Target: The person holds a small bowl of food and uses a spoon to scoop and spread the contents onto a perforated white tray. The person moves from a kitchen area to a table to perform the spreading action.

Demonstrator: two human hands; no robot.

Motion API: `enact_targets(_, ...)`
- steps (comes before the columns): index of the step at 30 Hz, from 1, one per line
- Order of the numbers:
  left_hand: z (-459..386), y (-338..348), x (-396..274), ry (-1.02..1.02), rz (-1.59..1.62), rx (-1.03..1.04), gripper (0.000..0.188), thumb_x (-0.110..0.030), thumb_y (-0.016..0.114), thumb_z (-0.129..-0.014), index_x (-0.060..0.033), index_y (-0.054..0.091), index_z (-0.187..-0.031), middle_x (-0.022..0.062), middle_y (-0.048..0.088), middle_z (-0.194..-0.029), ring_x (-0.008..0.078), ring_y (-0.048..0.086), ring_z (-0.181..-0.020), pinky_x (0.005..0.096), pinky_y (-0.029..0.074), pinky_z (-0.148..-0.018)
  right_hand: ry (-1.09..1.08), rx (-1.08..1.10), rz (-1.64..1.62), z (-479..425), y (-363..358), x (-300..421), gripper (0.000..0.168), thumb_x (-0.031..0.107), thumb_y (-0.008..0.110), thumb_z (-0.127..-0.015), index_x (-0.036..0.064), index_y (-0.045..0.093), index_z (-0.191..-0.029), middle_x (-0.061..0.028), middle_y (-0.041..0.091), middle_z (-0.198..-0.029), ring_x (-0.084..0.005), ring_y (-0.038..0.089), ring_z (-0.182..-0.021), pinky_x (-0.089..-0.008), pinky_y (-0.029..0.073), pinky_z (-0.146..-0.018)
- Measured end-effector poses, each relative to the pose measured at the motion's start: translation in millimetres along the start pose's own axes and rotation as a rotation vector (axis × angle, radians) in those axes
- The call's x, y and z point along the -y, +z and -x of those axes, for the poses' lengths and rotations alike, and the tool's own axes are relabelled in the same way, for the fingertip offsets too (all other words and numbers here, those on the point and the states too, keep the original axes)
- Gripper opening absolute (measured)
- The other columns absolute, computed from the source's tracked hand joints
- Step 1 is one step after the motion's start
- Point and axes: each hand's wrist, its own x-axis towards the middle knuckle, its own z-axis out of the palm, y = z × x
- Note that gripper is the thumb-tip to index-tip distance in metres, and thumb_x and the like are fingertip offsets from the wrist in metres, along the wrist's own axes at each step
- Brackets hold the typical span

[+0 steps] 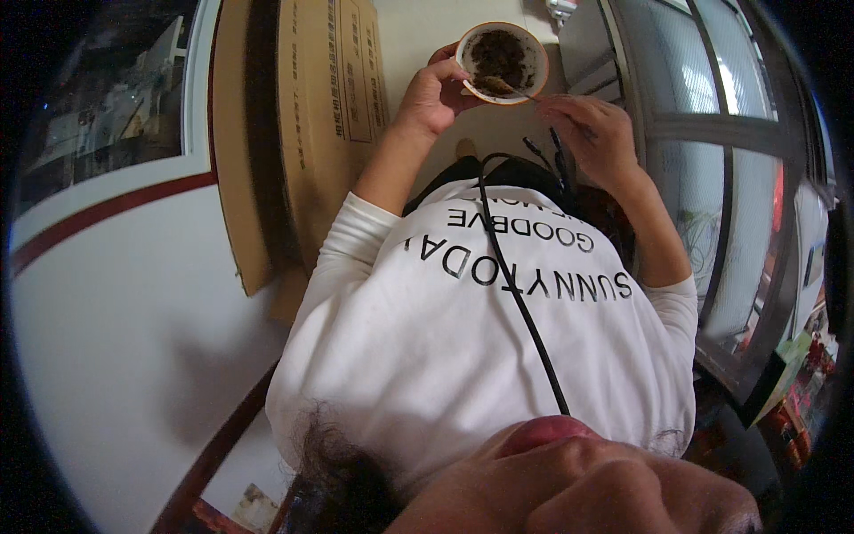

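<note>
A white bowl with an orange rim (546,63) is held up at the top centre, with dark brown, crumbly or wet matter (499,53) inside that also specks its inner wall. My left hand (437,93) grips the bowl's left side, thumb at the rim and fingers around the outside. From the right, my right hand (594,137) pinches the thin handle of what looks like a spoon (495,84). Its coated head lies in the bowl near the lower rim. The right fingertips are close to the rim; whether they touch it, I cannot tell.
Large printed cardboard boxes (333,120) stand upright along the left, by a white wall (120,320). A dark-framed door or window with ribbed glass (687,187) is on the right. A black cable (527,314) runs down over the white shirt; pale floor (413,33) shows beyond the bowl.
</note>
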Motion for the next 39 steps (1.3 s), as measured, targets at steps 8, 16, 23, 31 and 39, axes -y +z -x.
enact_targets(8,-124,-9,-64,-0.011,0.014,-0.001,0.056,-0.008,0.057,-0.074,-0.0079,0.054,-0.130,0.0130,0.059,-0.125,0.0327,0.059,-0.116,0.0558,0.050,-0.100,0.024,-0.067,0.123,-114,13,-74,0.021,0.001,0.070,-0.082,0.008,0.069,-0.102,-0.0083,0.072,-0.091,-0.0261,0.071,-0.077,-0.0337,0.057,-0.065)
enact_targets(16,-199,-8,-97,0.043,0.119,-0.041,0.057,-0.002,0.056,-0.071,-0.0077,0.053,-0.128,0.0128,0.058,-0.122,0.0340,0.059,-0.113,0.0593,0.052,-0.094,0.003,0.016,0.116,-177,0,-137,0.017,0.004,0.069,-0.084,0.008,0.069,-0.100,-0.0104,0.072,-0.090,-0.0284,0.070,-0.074,-0.0358,0.056,-0.063)
enact_targets(23,-257,3,-120,0.098,0.099,-0.130,0.060,0.001,0.054,-0.070,-0.0080,0.050,-0.130,0.0123,0.056,-0.124,0.0352,0.056,-0.116,0.0623,0.053,-0.093,-0.060,0.057,0.045,-233,-23,-199,0.018,0.006,0.070,-0.082,0.009,0.070,-0.100,-0.0111,0.071,-0.089,-0.0311,0.068,-0.075,-0.0383,0.055,-0.062)
enact_targets(31,-299,7,-128,0.172,0.084,-0.169,0.058,-0.004,0.053,-0.073,-0.0064,0.052,-0.131,0.0152,0.056,-0.128,0.0364,0.056,-0.118,0.0590,0.051,-0.097,-0.054,0.133,-0.076,-270,-44,-241,0.018,0.004,0.069,-0.082,0.009,0.071,-0.100,-0.0107,0.072,-0.092,-0.0304,0.069,-0.078,-0.0375,0.056,-0.065)
enact_targets(39,-313,5,-143,0.154,0.072,-0.165,0.058,-0.007,0.054,-0.074,-0.0067,0.053,-0.132,0.0171,0.057,-0.128,0.0376,0.056,-0.119,0.0598,0.048,-0.101,-0.327,0.263,0.115,-297,-48,-263,0.021,0.006,0.070,-0.081,0.010,0.071,-0.102,-0.0101,0.072,-0.102,-0.0307,0.070,-0.084,-0.0390,0.058,-0.072)
